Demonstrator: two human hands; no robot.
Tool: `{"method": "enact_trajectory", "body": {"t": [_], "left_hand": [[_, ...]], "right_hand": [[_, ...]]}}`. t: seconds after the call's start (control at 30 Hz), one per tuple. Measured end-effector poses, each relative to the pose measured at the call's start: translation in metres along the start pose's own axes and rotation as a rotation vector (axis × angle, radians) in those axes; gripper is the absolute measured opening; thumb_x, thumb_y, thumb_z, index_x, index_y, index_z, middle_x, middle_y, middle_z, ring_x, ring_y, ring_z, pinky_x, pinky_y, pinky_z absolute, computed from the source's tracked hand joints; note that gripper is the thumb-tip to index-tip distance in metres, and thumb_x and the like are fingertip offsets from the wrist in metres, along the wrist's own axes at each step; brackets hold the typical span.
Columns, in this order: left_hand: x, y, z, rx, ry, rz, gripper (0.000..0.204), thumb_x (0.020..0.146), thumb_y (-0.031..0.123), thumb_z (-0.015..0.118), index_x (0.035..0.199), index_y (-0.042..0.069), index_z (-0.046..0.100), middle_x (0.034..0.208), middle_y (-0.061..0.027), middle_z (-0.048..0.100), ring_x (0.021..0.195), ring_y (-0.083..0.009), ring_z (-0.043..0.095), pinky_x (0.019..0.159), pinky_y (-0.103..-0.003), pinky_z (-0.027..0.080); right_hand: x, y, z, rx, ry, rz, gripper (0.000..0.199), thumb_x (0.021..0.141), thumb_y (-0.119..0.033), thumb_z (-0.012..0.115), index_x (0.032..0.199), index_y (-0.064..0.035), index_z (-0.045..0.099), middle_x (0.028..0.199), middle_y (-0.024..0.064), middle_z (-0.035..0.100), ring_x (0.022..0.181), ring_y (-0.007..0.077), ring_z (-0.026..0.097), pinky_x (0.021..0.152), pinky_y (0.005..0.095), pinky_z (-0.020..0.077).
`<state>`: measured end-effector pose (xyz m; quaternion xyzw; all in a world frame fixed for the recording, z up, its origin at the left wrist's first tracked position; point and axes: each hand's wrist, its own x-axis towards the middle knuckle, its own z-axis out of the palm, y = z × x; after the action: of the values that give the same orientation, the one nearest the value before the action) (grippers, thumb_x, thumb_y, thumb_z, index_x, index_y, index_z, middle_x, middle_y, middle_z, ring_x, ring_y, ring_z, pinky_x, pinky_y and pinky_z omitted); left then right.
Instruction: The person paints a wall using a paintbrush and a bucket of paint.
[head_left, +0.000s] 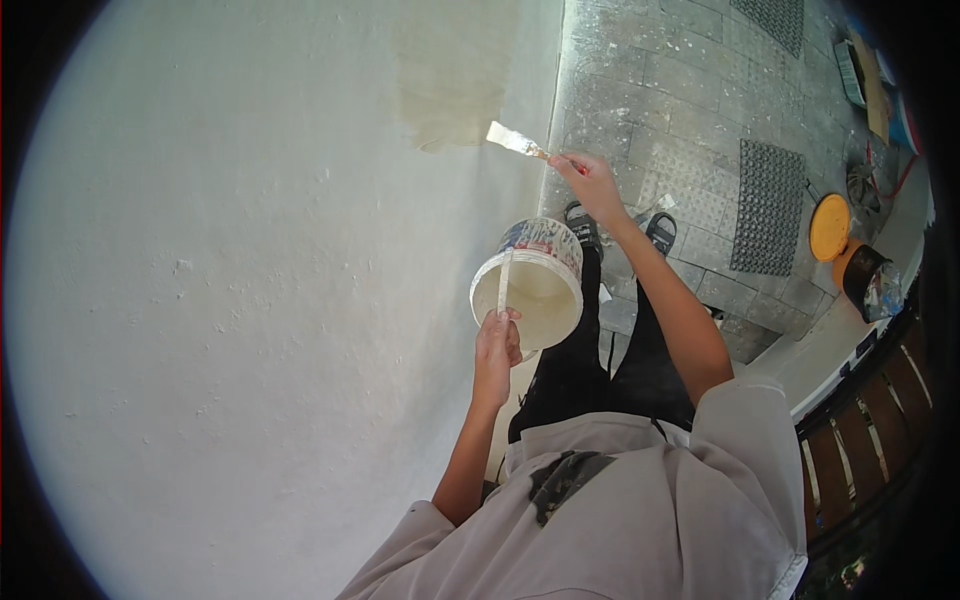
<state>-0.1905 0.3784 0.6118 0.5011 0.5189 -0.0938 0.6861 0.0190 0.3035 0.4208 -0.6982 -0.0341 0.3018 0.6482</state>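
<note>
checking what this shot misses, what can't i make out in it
All in the head view:
- Part of the brush handle: covered by the right grip.
- The bucket's underside: turned away, hidden by the bucket itself.
- The tan patch's top end: cut off by the upper edge.
- What the clear plastic at the far right holds: too small and blurred.

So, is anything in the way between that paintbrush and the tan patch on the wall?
Nothing visible. The paintbrush in the right hand points its bristles toward the tan patch on the wall; the bucket in the left hand is lower in view, outside that gap.
</note>
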Motion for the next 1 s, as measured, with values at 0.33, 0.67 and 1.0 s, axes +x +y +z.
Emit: {"method": "enact_trajectory", "body": {"t": [0.33, 0.67, 1.0], "left_hand": [[0.004, -0.003, -0.001, 0.049, -0.003, -0.010, 0.027, 0.100, 0.032, 0.038, 0.098, 0.008, 0.052, 0.061, 0.0066, 0.027, 0.049, -0.0033, 0.020, 0.044, -0.021, 0.018], [0.001, -0.013, -0.001, 0.065, 0.032, -0.012, 0.029, 0.098, 0.034, 0.042, 0.095, 0.008, 0.053, 0.058, 0.0070, 0.025, 0.047, -0.0030, 0.021, 0.042, -0.021, 0.018], [-0.001, -0.004, 0.006, 0.017, -0.011, 0.030, 0.029, 0.099, 0.034, 0.040, 0.097, 0.007, 0.051, 0.057, 0.0062, 0.024, 0.047, -0.0037, 0.020, 0.041, -0.021, 0.017]], "right_hand": [[-0.051, -0.134, 0.031, 0.303, -0.174, -0.099, 0.033, 0.091, -0.027, 0.062, 0.098, 0.0041, 0.067, 0.065, -0.0072, 0.044, 0.059, 0.0025, 0.035, 0.051, 0.0208, 0.0294], [-0.013, -0.012, 0.024, 0.189, -0.014, -0.005, 0.031, 0.092, -0.026, 0.059, 0.096, 0.0039, 0.066, 0.064, -0.0044, 0.047, 0.060, 0.0043, 0.039, 0.052, 0.0238, 0.0346], [-0.018, -0.059, 0.004, 0.133, -0.303, -0.111, 0.031, 0.095, -0.028, 0.055, 0.101, -0.0005, 0.068, 0.069, -0.0049, 0.048, 0.064, 0.0041, 0.037, 0.056, 0.0221, 0.0327]]}}
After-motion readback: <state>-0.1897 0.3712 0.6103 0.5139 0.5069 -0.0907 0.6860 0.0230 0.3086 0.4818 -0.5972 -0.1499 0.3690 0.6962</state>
